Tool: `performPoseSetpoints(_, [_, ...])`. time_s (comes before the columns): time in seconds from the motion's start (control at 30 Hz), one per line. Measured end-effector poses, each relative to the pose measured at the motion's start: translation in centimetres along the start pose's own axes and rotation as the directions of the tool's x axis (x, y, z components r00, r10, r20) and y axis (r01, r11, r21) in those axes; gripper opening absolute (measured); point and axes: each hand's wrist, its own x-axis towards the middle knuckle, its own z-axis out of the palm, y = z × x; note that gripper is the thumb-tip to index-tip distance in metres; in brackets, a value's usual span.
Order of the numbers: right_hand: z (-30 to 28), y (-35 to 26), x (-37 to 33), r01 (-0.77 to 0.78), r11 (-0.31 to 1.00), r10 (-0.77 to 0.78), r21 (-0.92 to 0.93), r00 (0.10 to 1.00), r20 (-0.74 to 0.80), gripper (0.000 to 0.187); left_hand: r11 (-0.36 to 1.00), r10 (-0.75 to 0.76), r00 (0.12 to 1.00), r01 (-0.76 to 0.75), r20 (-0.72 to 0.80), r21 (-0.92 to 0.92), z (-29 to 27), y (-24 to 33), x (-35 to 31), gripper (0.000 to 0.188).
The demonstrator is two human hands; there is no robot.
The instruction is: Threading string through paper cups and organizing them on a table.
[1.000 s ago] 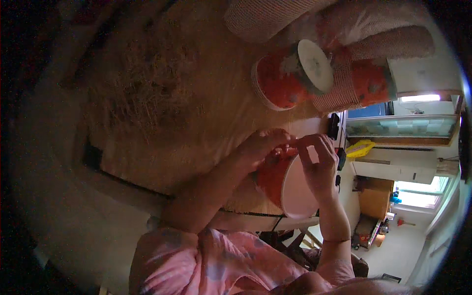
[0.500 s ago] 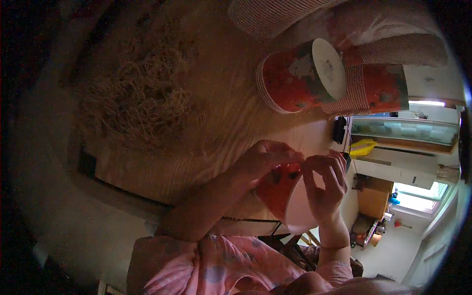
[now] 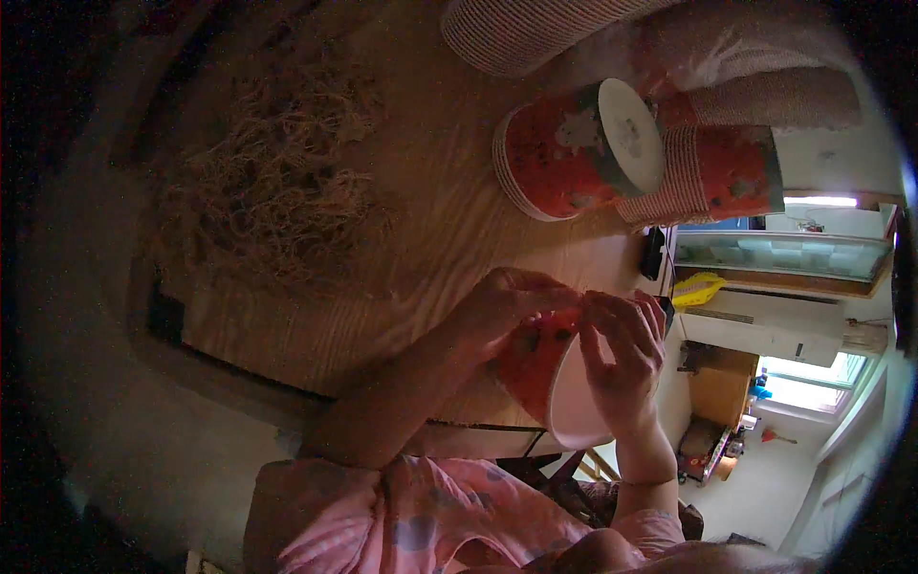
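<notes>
At four o'clock from the tangled string [image 3: 277, 191] on the worktop [image 3: 459, 239], holding a red cup [image 3: 534, 371] with left hand [image 3: 512, 301], pinching narrowly close beside it with right hand [image 3: 623, 359] (cannot tell whether on anything).

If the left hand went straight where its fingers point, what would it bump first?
Most likely the right hand. The left hand points rightward, toward the right one's fingertips, beside the red container. Whether they already touch, I can't tell.

No readable words, numbers or signs, dark marks on held red container [image 3: 527, 371] unclear
</notes>
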Motion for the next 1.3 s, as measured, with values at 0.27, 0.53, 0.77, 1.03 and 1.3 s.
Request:
performPoseSetpoints(0.27, [-1.2, 1.1, 0.1, -0.273, 0.931, 0.258, 0.241, 0.962, 0.092, 0.021, 0.962, -0.06, 0.998, 0.05, 0.032, 0.267, 0.4, 1.1, -0.3, 0.023])
performPoseSetpoints(0.53, [-0.5, 2.0, 1.1, -0.322, 0.891, 0.23, 0.319, 0.928, 0.294, 0.01, 0.917, 0.074, 0.997, -0.053, -0.038, 0.395, 0.7, 1.3, -0.8, 0.022])
performPoseSetpoints(0.77, [-0.6, 2.0, 1.2, -0.376, 0.866, 0.282, 0.33, 0.912, 0.298, 0.009, 0.873, 0.111, 0.992, -0.071, -0.056, 0.482, 1.2, 2.0, -1.2, 0.019])
performPoseSetpoints(1.03, [-0.3, 2.2, 1.0, -0.419, 0.838, 0.317, 0.35, 0.896, 0.312, 0.009, 0.756, 0.178, 0.984, -0.117, -0.03, 0.644, 1.5, 1.5, -1.2, 0.021])
performPoseSetpoints(1.3, [-0.1, 2.5, 1.0, -0.409, 0.853, 0.305, 0.326, 0.896, 0.323, 0.01, 0.14, 0.525, 0.825, -0.326, 0.209, 0.935, 2.3, 1.9, -1.9, 0.023])
